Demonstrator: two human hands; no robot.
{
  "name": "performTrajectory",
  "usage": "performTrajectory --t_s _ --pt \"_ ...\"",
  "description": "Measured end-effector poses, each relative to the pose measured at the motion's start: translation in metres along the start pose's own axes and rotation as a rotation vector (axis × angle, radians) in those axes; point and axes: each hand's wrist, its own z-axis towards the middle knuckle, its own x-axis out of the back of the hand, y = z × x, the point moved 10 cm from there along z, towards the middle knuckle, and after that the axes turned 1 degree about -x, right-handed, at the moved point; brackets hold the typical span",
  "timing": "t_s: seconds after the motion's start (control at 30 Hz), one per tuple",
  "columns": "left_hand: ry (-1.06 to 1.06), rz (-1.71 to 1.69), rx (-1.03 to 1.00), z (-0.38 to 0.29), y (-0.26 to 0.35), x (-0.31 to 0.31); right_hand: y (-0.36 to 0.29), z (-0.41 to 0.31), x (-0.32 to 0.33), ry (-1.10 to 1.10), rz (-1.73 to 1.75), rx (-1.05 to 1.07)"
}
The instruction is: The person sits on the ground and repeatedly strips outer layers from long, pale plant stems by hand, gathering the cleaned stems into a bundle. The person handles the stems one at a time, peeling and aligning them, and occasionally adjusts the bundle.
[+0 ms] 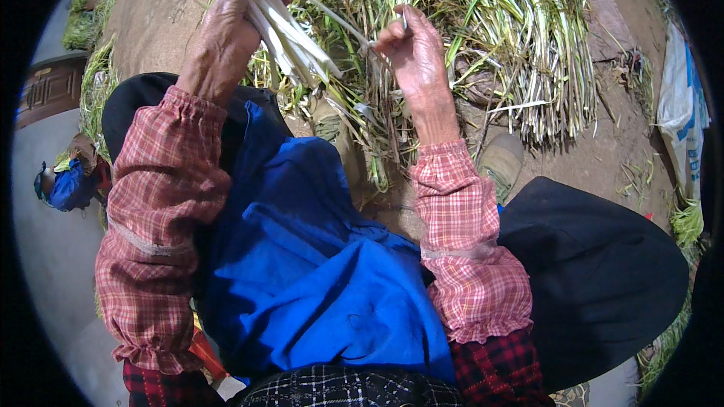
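Observation:
My left hand (pixel 237 28) is wrapped around a bundle of pale white plant stalks (pixel 297 45) at the top left of the picture. From its fingers a thin pale strand (pixel 334 14) runs down to the right, to my right hand (pixel 410 39). The curled fingers of my right hand pinch the end of that strand. Beyond and beside both hands, a large heap of green and whitish stalks (pixel 543 62) lies on the ground. The far end of the held bundle is cut off by the top rim of the picture.
A blue apron (pixel 334 294) covers my lap between my bent knees. My shoe (pixel 502 161) rests by the heap's near edge. A white and blue plastic sack (pixel 679 113) is at the far right. Another person in blue (pixel 70 183) is at the far left, near more green plants (pixel 82 22).

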Motion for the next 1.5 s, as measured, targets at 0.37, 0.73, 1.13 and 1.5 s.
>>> performTrajectory --t_s 0.37,0.73,1.13,1.5 --pt "0.187 -0.157 0.015 0.013 0.036 0.047 0.030 -0.021 0.040 -0.260 -0.623 -0.327" --pt "0.182 -0.204 -0.074 0.006 0.069 0.069 0.022 -0.017 0.105 -0.216 -1.555 -0.273" --pt "0.164 -0.214 -0.060 0.003 0.063 0.071 0.021 -0.020 -0.049 -0.340 -1.364 0.254" --pt "0.163 -0.176 -0.087 -0.010 0.069 0.060 0.049 -0.032 -0.071 -0.271 -0.787 -0.017"
